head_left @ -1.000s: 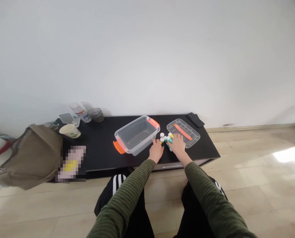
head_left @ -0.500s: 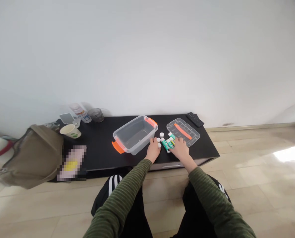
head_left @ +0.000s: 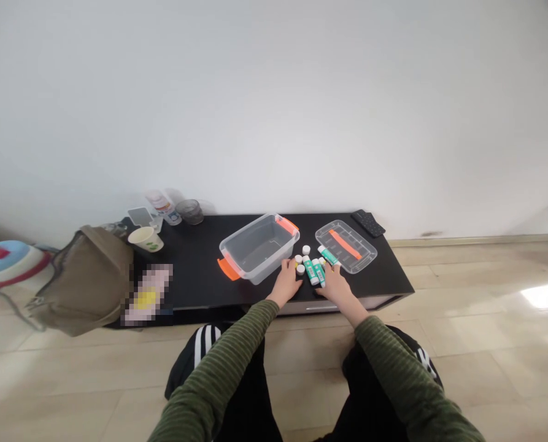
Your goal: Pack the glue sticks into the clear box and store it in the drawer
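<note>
Wearer's clothing, positions read from frame centre. Left sleeve [head_left: 218, 368] at 7 o'clock: long, olive green, crossed by fine paler bands – ribbed look, soft nap. Right sleeve [head_left: 405, 374], between 4 and 5 o'clock, same cloth and banding. Both end at the wrists; left hand [head_left: 286, 283] and right hand [head_left: 337, 287] bare. Trousers [head_left: 250, 399] around 6 o'clock: black, loose-cut legs. White left-leg stripes [head_left: 207, 341] at 7 o'clock – three parallel bars. White right-leg stripes [head_left: 425, 362] at 4 o'clock, partly hidden; count unclear.
</note>
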The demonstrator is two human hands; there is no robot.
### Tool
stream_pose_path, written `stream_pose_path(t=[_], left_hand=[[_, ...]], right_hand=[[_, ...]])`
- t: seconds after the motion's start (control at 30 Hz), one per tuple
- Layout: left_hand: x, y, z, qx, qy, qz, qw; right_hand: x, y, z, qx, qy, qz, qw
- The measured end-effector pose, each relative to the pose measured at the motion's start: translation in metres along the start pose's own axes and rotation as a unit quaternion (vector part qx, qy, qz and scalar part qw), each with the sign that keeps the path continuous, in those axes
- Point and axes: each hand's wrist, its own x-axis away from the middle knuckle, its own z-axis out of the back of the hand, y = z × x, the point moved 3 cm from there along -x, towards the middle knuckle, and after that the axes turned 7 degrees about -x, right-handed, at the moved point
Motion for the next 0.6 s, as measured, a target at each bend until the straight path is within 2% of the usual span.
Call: stream_pose_path(t=[0.17, 0.33, 0.6], left_hand=[[0.005, -0.010, -0.004, 0.058, -0.007, -0.027, 0.998], [-0.005, -0.006, -0.007, 0.106, -0.023, -0.024, 0.994], [-0.005, 0.003, -0.008, 0.148, -0.010, 0.000, 0.989]], right_hand=[[-0.008, -0.006, -0.010, -0.030, 0.039, 0.037, 0.998], [-0.012, -0.012, -0.007, -0.052, 0.049, 0.053, 0.996], [0.011, -0.008, 0.001, -0.028, 0.030, 0.046, 0.998]])
